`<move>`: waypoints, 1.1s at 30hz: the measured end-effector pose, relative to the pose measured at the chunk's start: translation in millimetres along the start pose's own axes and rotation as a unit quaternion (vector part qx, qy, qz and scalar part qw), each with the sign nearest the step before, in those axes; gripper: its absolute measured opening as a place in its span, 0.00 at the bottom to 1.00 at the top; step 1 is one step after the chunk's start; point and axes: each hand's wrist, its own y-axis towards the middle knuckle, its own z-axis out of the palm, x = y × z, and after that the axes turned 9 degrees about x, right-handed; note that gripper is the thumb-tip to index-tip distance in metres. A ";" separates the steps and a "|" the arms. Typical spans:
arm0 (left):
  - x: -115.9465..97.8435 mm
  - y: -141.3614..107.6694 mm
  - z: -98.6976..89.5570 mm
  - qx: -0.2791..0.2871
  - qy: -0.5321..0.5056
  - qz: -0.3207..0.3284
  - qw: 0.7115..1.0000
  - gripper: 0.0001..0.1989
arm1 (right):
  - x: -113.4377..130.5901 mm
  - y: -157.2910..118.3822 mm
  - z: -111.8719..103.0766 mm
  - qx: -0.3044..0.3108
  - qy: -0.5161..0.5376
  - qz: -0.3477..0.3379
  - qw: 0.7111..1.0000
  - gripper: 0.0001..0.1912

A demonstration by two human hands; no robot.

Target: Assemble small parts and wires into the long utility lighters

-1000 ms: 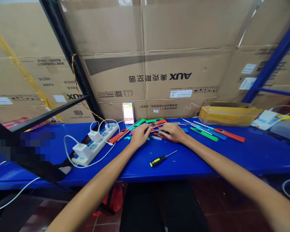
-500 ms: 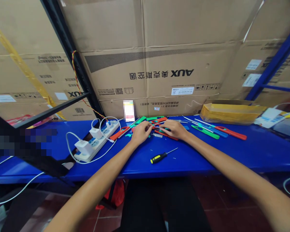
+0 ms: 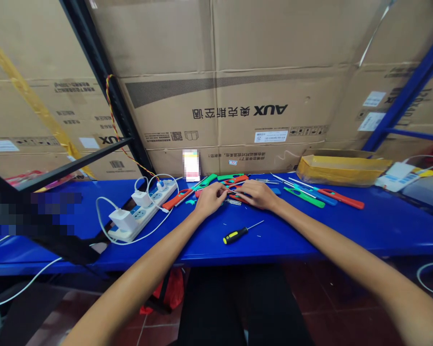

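Note:
My left hand (image 3: 210, 198) is closed in a pinch above a heap of lighter parts. My right hand (image 3: 257, 194) faces it, fingers curled and pressed together, the fingertips of both hands almost meeting. What they pinch is too small to make out. Around them lie red and green casings of long-nosed lighters, among them a red casing (image 3: 238, 179) and a green casing (image 3: 210, 179). Small metal pieces (image 3: 234, 202) rest just below the fingers. Nearer the table's front edge lies a yellow-and-black screwdriver (image 3: 235, 235), its shaft pointing right.
On the blue table (image 3: 310, 240), a white power strip (image 3: 140, 216) with chargers and cables stands at left. Long-nosed lighters, including a red lighter (image 3: 341, 198), lie at right. A taped cardboard box (image 3: 342, 168) and a lit phone (image 3: 191, 166) are at the back.
My right fingers have drawn in slightly toward my left fingertips. The left hand stays pinched in about the same place, and the view has shifted a little.

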 end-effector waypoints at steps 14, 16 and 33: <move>5.3 1.2 0.9 -0.008 0.015 -0.017 1.000 0.08 | 1.9 0.0 1.0 0.034 0.015 0.021 0.999 0.14; 4.7 1.5 1.1 -0.004 0.004 -0.014 1.000 0.08 | 1.5 -0.3 1.3 0.030 0.014 0.022 0.999 0.14; 6.6 3.6 4.8 0.055 -0.124 -0.019 0.991 0.16 | 1.2 -1.8 5.6 0.045 0.054 0.048 0.996 0.13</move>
